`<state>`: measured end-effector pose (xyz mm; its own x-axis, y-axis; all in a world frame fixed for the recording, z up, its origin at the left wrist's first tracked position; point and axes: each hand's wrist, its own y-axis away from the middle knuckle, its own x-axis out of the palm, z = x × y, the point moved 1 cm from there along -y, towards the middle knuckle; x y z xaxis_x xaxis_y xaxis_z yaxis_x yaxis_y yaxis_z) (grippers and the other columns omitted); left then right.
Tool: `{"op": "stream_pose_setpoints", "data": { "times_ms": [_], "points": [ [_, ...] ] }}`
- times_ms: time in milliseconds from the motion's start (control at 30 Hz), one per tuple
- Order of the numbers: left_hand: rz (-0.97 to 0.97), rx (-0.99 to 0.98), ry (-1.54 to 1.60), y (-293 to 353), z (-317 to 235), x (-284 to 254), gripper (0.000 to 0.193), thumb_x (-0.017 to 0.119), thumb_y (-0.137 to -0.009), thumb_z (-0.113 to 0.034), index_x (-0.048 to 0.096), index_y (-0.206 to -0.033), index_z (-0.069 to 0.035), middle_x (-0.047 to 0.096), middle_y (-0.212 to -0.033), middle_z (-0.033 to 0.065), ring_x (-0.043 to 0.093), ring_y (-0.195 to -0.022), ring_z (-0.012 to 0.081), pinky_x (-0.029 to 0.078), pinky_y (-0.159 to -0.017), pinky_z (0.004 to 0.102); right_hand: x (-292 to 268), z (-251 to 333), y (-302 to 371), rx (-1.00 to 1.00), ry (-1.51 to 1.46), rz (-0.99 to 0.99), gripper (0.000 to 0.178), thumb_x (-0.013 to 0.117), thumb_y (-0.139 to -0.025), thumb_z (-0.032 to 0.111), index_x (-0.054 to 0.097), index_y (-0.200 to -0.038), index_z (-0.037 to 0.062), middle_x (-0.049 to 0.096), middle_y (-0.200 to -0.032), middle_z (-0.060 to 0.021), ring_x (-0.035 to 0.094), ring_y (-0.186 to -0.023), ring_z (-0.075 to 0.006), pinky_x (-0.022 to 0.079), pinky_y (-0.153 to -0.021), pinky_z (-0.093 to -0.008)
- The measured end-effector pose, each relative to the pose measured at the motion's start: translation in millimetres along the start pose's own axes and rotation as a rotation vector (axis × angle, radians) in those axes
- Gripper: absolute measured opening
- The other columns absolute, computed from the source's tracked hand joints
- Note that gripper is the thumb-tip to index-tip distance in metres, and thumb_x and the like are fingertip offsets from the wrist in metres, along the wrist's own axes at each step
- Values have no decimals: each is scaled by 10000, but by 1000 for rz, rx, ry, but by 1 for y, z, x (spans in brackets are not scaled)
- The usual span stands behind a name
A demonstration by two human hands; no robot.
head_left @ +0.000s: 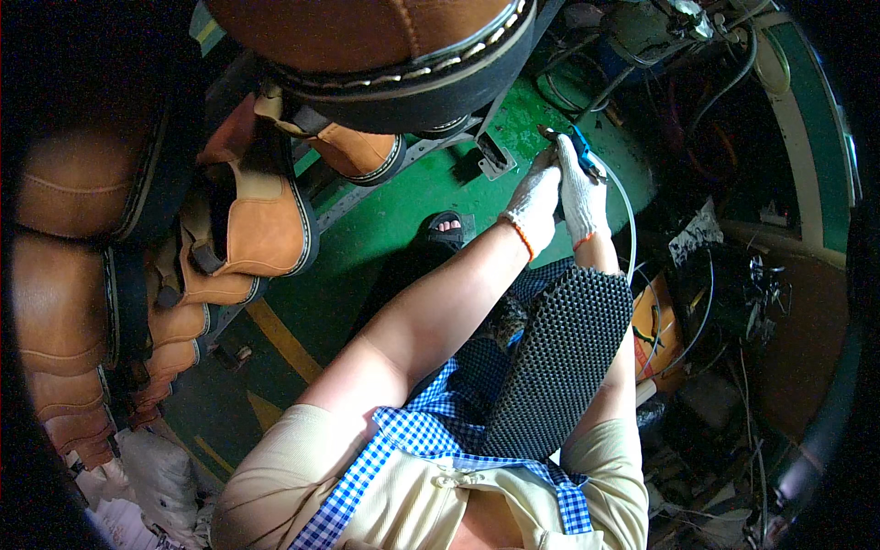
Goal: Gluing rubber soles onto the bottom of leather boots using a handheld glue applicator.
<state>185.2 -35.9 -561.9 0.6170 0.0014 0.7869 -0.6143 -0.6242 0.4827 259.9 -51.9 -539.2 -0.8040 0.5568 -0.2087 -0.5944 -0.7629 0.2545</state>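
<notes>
Both of my hands are held out ahead of me, close together, in white knit gloves with orange cuffs. My right hand (585,197) is closed around a small blue hand tool (581,145) with metal ends, and a pale hose (631,215) runs from it back toward me. Right beside it, my left hand (535,200) has its fingers drawn together near the tool's dark tip. What those fingers hold, if anything, is hidden. A black knobbly sheet (568,357) lies over my right forearm and the blue checked apron (426,429).
Brown leather shoes (266,229) with dark soles stand stacked on a rack along the left. One large shoe (385,46) juts in close overhead. Loose cables and hoses (706,302) crowd the right side. The floor (522,110) is green with yellow stripes.
</notes>
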Motion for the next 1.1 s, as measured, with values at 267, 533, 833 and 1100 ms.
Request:
{"op": "stream_pose_setpoints", "data": {
  "times_ms": [267, 533, 833, 1100],
  "points": [
    [-52, -29, -19, 9, -6, 11, 485, 468, -1005, -213, 386, -1479, -153, 525, -1362, 90, 532, -1216, 218, 444, -1030, 363, -2, -5, -1, 5, 1, -25, 301, 683, -937, 330, 719, -989, 35, 649, -805, 0, 528, -702, -78, 429, -643, -241],
    [-64, -33, -33, 12, -8, 12, 496, 447, -1006, -191, 365, -1493, -140, 508, -1389, 95, 516, -1241, 222, 423, -1054, 366, -1, -10, -3, 8, -18, -52, 325, 684, -932, 356, 722, -1005, 41, 653, -810, -4, 531, -709, -80, 429, -647, -243],
    [-9, 24, -10, 1, 0, 1, 513, 441, -986, -181, 369, -1491, -131, 510, -1391, 102, 519, -1241, 231, 416, -1060, 369, -2, -19, -9, -6, 61, -48, 381, 687, -920, 404, 720, -1002, 33, 651, -801, 1, 534, -700, -89, 420, -624, -254],
    [-83, -38, -15, 2, -1, 5, 457, 488, -971, -220, 443, -1420, -149, 545, -1327, 89, 547, -1187, 222, 448, -1013, 375, -6, -15, -7, 40, 171, 3, 440, 605, -957, 457, 697, -934, 27, 641, -773, -26, 520, -698, -113, 423, -656, -276]
  ]
}}
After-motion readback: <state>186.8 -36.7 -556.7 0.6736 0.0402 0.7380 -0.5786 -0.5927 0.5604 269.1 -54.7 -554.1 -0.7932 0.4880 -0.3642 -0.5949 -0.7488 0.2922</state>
